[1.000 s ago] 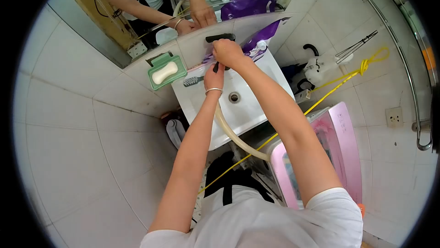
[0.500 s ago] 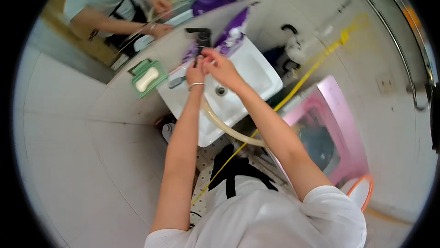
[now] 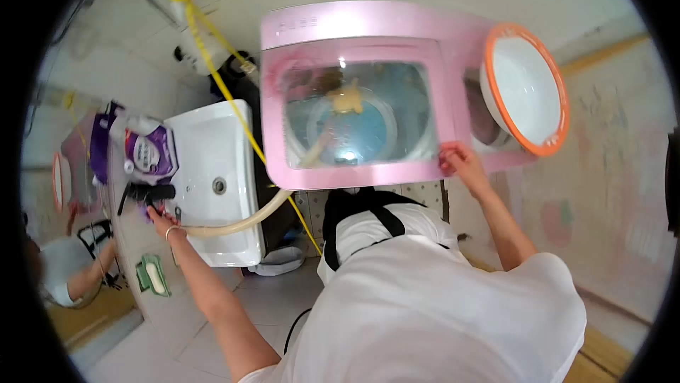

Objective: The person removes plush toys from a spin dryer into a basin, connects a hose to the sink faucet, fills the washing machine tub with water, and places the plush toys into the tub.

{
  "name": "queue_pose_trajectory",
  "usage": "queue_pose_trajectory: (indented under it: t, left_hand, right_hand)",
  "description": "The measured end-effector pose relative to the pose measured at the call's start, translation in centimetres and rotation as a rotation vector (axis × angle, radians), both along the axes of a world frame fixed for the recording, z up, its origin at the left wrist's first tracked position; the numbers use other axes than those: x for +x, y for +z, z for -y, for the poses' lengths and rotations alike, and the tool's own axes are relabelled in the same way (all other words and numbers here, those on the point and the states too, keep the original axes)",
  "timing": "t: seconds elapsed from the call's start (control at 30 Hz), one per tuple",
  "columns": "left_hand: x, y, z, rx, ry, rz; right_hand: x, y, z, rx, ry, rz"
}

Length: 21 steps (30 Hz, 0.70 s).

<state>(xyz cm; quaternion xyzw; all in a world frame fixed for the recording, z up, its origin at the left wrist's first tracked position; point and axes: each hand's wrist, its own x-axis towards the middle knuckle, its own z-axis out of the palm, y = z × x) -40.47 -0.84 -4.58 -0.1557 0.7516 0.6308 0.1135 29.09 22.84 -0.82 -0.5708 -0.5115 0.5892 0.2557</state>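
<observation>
My left hand (image 3: 162,221) is closed at the black faucet (image 3: 151,192), around the end of a cream hose (image 3: 234,226); the exact grip is partly hidden. From there the hose crosses the white sink (image 3: 249,170) and runs under the lid of a pink washing machine (image 3: 333,20). My right hand (image 3: 460,161) has its fingers curled at the front right corner of the washing machine lid (image 3: 354,175). Through the see-through lid, blue water and a yellowish thing (image 3: 347,98) show in the tub.
An orange-rimmed white basin (image 3: 528,89) leans on the machine's right side. A purple detergent bag (image 3: 151,153) stands behind the sink. A yellow cord (image 3: 234,103) stretches across between sink and machine. A green soap dish (image 3: 153,275) is on the wall at left.
The view has swung right towards the washing machine. My right hand has left the faucet and moved to the machine's lid. My left hand stays at the faucet.
</observation>
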Motion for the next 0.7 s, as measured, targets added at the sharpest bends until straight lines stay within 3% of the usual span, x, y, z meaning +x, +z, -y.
queue_pose_trajectory:
  t: [0.07,0.13,0.23,0.37,0.47,0.6,0.63,0.7]
  left_hand:
    - [0.5,0.4,-0.4,-0.011,-0.035,-0.015]
    - [2.0,1.8,-1.0,0.001,-0.041,-0.028]
    - [1.8,1.6,-0.8,0.021,-0.040,-0.013]
    - [2.2,1.8,-1.0,-0.011,-0.055,0.002]
    - [1.7,1.7,-0.8,-0.006,-0.049,0.015]
    - [2.1,1.8,-0.7,0.010,-0.060,0.016]
    - [2.4,1.9,-0.6,0.020,-0.065,0.003]
    - [1.6,1.4,-0.4,-0.006,-0.052,0.001]
  right_hand:
    - [4.2,-0.2,0.7,0.001,-0.131,0.002]
    - [7.3,-0.4,1.5,0.073,-0.415,0.003]
    - [10.5,-1.5,2.5,0.064,-0.594,0.036]
    - [11.5,-2.6,2.2,0.059,-0.610,0.014]
    - [8.1,-1.3,1.4,0.153,-0.448,0.117]
    - [2.5,-0.5,1.4,0.764,0.239,0.522]
    - [1.2,-0.2,1.6,0.757,0.248,0.520]
    - [-1.0,0.3,2.0,0.819,0.509,0.656]
